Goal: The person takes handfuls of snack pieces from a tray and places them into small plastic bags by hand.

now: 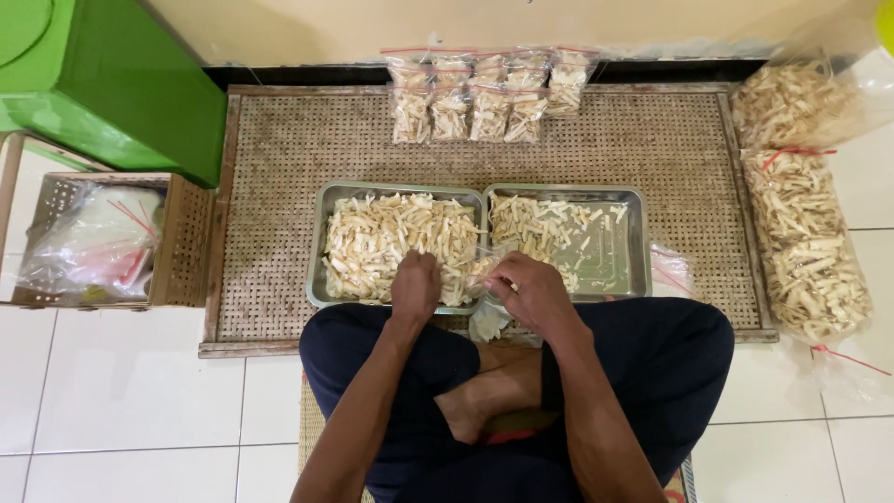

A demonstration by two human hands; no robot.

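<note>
Over the trays (321, 233), both hands (414, 289) curl around a small bag (486, 312).

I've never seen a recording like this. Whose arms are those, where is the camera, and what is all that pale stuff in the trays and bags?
There is no machine here: a person sits cross-legged on a tiled floor, and a camera on their head looks down at their own arms. In front lies a woven rattan mat with two metal trays: the left tray is heaped with pale snack sticks, the right tray is about half full. The left hand is closed over sticks at the left tray. The right hand holds a small clear bag. Small filled bags line the mat's far edge; two large bags lie at the right.
</note>
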